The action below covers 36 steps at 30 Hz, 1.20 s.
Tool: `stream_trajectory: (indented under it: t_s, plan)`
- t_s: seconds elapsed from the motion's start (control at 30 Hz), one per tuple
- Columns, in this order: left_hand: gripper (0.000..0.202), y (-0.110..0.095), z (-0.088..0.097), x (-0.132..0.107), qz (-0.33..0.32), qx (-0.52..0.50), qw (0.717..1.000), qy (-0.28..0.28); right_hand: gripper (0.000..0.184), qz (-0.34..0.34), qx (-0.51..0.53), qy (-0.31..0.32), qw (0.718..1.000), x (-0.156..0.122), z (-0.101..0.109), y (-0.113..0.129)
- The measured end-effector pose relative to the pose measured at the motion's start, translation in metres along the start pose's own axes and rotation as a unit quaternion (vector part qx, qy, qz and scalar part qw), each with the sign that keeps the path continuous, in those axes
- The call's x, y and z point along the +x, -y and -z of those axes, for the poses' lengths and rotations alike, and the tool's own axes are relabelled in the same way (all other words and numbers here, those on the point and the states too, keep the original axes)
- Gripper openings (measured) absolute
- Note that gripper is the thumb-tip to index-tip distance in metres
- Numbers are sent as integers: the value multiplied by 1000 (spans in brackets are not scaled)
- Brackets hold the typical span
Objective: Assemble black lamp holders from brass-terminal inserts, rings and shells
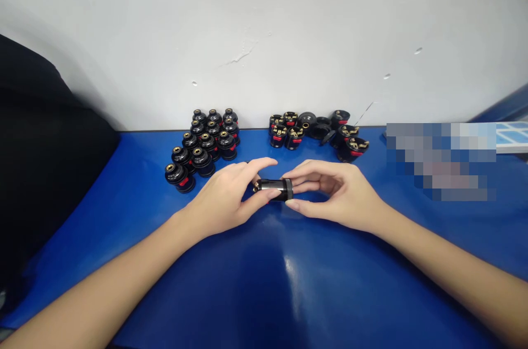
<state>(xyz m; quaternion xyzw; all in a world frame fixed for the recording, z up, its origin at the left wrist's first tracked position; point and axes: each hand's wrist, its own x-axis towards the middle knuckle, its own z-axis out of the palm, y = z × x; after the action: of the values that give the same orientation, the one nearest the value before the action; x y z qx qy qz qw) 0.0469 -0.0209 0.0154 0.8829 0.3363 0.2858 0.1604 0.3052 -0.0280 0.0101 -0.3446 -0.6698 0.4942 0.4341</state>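
A black lamp socket (274, 189) lies on its side between my hands, its brass contacts facing left and a ribbed ring (289, 189) at its right end. My left hand (231, 192) grips the socket body with thumb in front and fingers behind. At the ribbed end, the thumb and fingertips of my right hand (342, 195) close around the ring. A bit of red shows under the socket. The fingers behind it are partly hidden.
Capped black sockets (203, 162) with brass-rimmed holes stand in rows at left. Uncapped sockets (294, 138) with red parts stand at back centre, near a loose black cap (307, 122). More uncapped sockets (353, 149) stand right on the blue table (264, 283). A pixelated patch covers the far right.
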Motion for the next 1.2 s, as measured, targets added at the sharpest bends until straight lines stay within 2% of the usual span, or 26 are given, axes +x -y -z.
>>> stream_trajectory:
  t_s: [0.17,0.23,0.27,0.4,0.47,0.63,0.73,0.77,0.83,0.9,0.97,1.1,1.2]
  plan:
    - [77,6,-2,-3,-6,-51,999,-16,35,8,-23,0,1000,-1,0,0]
    - [86,4,0,-2,10,-66,998,-1,35,17,-35,6,999,-2,0,0]
    - [84,2,1,-2,25,-74,997,12,35,23,-41,9,999,-2,0,0]
    - [48,-6,3,1,85,-91,991,40,35,38,-58,6,998,-4,-1,-1]
    - [46,-5,1,1,106,-124,986,43,34,42,-66,2,997,-4,0,-1]
    - [81,5,-5,-1,80,-194,978,-3,34,43,-56,-12,997,-2,1,-3]
    - [97,6,-4,-1,82,-203,976,20,35,46,-49,-6,998,-2,1,-4]
    - [95,5,-2,0,88,-203,975,33,35,46,-49,-1,998,-2,1,-4]
    - [76,2,0,0,93,-194,975,49,34,43,-51,5,998,-2,0,-3]
    - [57,0,2,0,88,-175,979,48,33,39,-54,4,998,-2,0,-1]
    - [49,-1,2,0,89,-158,982,43,33,37,-56,1,998,-3,-1,0]
    - [44,0,0,0,95,-181,978,50,33,41,-62,8,997,-3,-1,0]
    - [62,1,1,-2,93,-221,970,46,33,44,-57,10,997,-3,1,-2]
